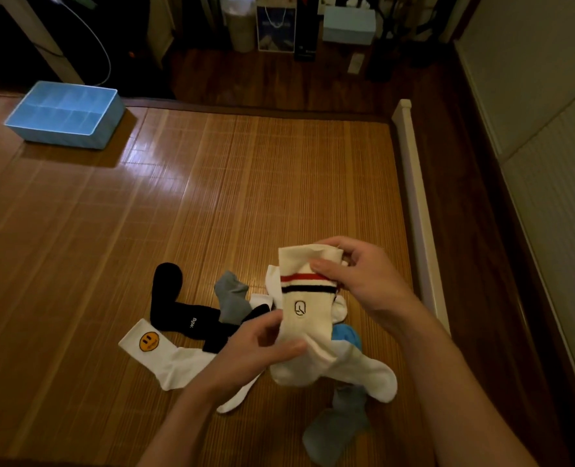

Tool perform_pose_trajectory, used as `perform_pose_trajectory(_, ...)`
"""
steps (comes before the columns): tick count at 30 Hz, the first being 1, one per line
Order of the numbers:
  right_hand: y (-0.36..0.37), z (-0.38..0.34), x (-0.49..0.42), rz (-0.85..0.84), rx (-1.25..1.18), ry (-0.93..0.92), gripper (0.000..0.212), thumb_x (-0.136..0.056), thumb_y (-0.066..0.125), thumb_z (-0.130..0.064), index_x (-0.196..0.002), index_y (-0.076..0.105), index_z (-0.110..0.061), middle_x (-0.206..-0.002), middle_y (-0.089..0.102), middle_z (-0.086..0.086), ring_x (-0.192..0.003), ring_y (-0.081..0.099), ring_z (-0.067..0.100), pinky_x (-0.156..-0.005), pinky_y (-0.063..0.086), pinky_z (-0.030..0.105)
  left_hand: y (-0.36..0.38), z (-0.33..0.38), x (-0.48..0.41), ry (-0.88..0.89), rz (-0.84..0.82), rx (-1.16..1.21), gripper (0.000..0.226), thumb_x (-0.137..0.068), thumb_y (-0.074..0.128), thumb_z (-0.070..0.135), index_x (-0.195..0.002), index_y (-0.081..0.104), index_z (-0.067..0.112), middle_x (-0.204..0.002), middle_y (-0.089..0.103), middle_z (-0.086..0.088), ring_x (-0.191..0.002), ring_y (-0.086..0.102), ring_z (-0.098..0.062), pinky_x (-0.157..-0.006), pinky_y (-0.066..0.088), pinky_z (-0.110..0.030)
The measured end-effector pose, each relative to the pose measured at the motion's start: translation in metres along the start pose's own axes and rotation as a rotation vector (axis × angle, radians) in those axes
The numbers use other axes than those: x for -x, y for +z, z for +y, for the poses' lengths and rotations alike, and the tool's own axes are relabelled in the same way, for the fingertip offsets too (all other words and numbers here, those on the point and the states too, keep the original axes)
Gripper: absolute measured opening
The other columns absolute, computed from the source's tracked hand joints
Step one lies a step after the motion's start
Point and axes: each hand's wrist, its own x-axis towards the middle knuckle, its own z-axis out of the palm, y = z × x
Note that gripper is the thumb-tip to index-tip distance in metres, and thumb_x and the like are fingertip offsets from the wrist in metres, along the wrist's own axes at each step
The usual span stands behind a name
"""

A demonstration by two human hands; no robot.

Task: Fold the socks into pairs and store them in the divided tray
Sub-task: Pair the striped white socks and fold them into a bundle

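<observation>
Striped cream sock (304,308) center-right: my R hand (356,274) pinches its cuff, L hand (255,345) grips lower leg w/ fingers curled, maybe a 2nd sock behind. Other socks (185,318) on mat (245,180); divided tray (65,112) upper left.

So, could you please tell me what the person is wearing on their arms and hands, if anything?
Nothing that shows. The left hand and right hand are ungloved, with no rings that I can make out. The left forearm and right forearm are uncovered down to the frame's edge: no sleeve, watch or bracelet in view.
</observation>
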Motion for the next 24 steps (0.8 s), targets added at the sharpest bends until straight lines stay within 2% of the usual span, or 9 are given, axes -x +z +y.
perform_pose_trajectory(4,-0.001,-0.002,-0.008,0.014,0.005,0.015,0.024,-0.087,0.076,-0.010,-0.110,0.072,-0.016,-0.095,0.075,-0.001,-0.082,0.072,0.006,-0.068,0.060,0.024,0.004,0.000,-0.006,-0.008,0.025,0.162,0.053,-0.082,0.084,0.029,-0.131,0.064,0.026,-0.127,0.072,-0.006,-0.117,0.069,-0.025,-0.089,0.059,-0.031)
perform_pose_trajectory(8,-0.001,0.010,-0.012,-0.004,0.030,0.097,0.032,-0.087,0.075,-0.010,-0.115,0.069,-0.025,-0.106,0.074,-0.003,-0.094,0.073,0.008,-0.076,0.063,0.032,0.008,0.001,-0.007,-0.029,0.034,0.211,0.050,-0.077,0.087,0.040,-0.123,0.070,0.029,-0.124,0.073,-0.008,-0.114,0.071,-0.029,-0.087,0.059,-0.033)
perform_pose_trajectory(10,0.000,0.019,-0.011,0.005,0.012,0.144,0.027,-0.091,0.072,-0.016,-0.116,0.069,-0.025,-0.107,0.074,-0.001,-0.092,0.074,0.013,-0.079,0.063,0.037,0.009,0.000,-0.008,-0.027,0.081,0.203,0.044,-0.078,0.087,0.039,-0.119,0.072,0.030,-0.121,0.075,-0.008,-0.111,0.072,-0.029,-0.085,0.060,-0.034)
perform_pose_trajectory(14,0.004,0.036,-0.002,0.060,-0.124,0.281,0.030,-0.102,0.054,-0.031,-0.132,0.057,-0.028,-0.106,0.074,0.002,-0.087,0.073,0.015,-0.078,0.060,0.033,0.010,-0.001,-0.011,0.010,0.213,0.249,0.046,-0.075,0.087,0.035,-0.118,0.072,0.031,-0.121,0.075,-0.007,-0.111,0.072,-0.028,-0.086,0.061,-0.038)
perform_pose_trajectory(15,0.005,0.040,0.002,0.072,-0.076,0.247,0.031,-0.103,0.052,-0.027,-0.133,0.055,-0.036,-0.116,0.071,-0.001,-0.099,0.070,0.013,-0.082,0.060,0.031,0.010,-0.001,-0.012,0.008,0.249,0.269,0.044,-0.074,0.087,0.034,-0.115,0.073,0.031,-0.120,0.075,-0.006,-0.110,0.073,-0.027,-0.084,0.061,-0.036)
perform_pose_trajectory(17,0.004,0.048,0.016,0.053,0.161,0.010,0.057,-0.099,0.054,-0.007,-0.135,0.049,-0.051,-0.141,0.054,-0.015,-0.129,0.052,0.004,-0.098,0.052,0.026,0.009,0.000,-0.012,-0.012,0.293,0.314,0.035,-0.076,0.085,0.029,-0.110,0.076,0.030,-0.116,0.076,-0.008,-0.107,0.074,-0.028,-0.080,0.061,-0.032)
perform_pose_trajectory(19,0.007,0.052,0.028,-0.040,0.387,-0.263,0.074,-0.091,0.062,-0.002,-0.145,0.043,-0.049,-0.159,0.029,-0.023,-0.149,0.023,0.002,-0.116,0.034,0.031,0.007,0.001,-0.011,-0.036,0.283,0.363,0.034,-0.077,0.083,0.028,-0.111,0.077,0.025,-0.115,0.076,-0.012,-0.106,0.074,-0.030,-0.078,0.061,-0.031)
perform_pose_trajectory(21,0.013,0.055,0.034,-0.129,0.549,-0.430,0.074,-0.089,0.073,-0.014,-0.150,0.041,-0.042,-0.167,0.013,-0.018,-0.155,0.005,0.009,-0.119,0.019,0.038,0.004,0.004,-0.010,-0.064,0.244,0.380,0.039,-0.077,0.084,0.030,-0.114,0.076,0.020,-0.116,0.075,-0.017,-0.107,0.073,-0.034,-0.081,0.061,-0.035)
perform_pose_trajectory(24,0.022,0.054,0.034,-0.131,0.645,-0.533,0.062,-0.084,0.079,-0.007,-0.138,0.059,-0.029,-0.165,0.025,-0.005,-0.155,0.012,0.015,-0.120,0.022,0.046,0.003,0.006,-0.008,-0.100,0.174,0.413,0.040,-0.081,0.083,0.027,-0.117,0.075,0.013,-0.119,0.073,-0.021,-0.110,0.071,-0.037,-0.085,0.060,-0.037)
